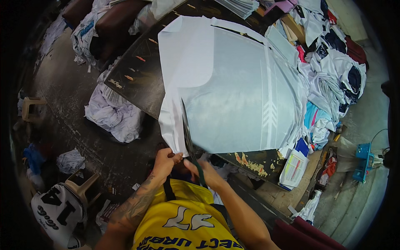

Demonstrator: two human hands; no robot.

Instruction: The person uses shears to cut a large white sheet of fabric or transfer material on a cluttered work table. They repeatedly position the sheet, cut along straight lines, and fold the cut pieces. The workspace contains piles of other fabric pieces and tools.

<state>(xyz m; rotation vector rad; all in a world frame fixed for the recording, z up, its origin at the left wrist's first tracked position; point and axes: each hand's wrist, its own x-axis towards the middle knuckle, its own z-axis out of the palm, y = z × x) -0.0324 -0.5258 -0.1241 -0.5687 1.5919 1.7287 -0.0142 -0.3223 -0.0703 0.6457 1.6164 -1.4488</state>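
A sheet of white fabric [233, 100] with a pale grey panel and light stripes lies over a dark table [143, 89]. At the sheet's near left corner, my left hand [166, 161] is closed, pinching the fabric's edge between thumb and fingers. My right hand [211, 176] is wrapped round the green handles of a pair of scissors [187, 132]. Their long dark blades point away from me into the fabric, between a narrow white strip [170, 116] on the left and the grey panel. Fingers of the right hand partly hide the handles.
Piles of white and coloured cloth [327, 79] cover the right side. A printed booklet [293, 168] sits by the table's near right corner. Bundled white cloth [114, 108] lies left of the table. Plastic stools [85, 183] stand at the left, and a blue basket [363, 162] at the far right.
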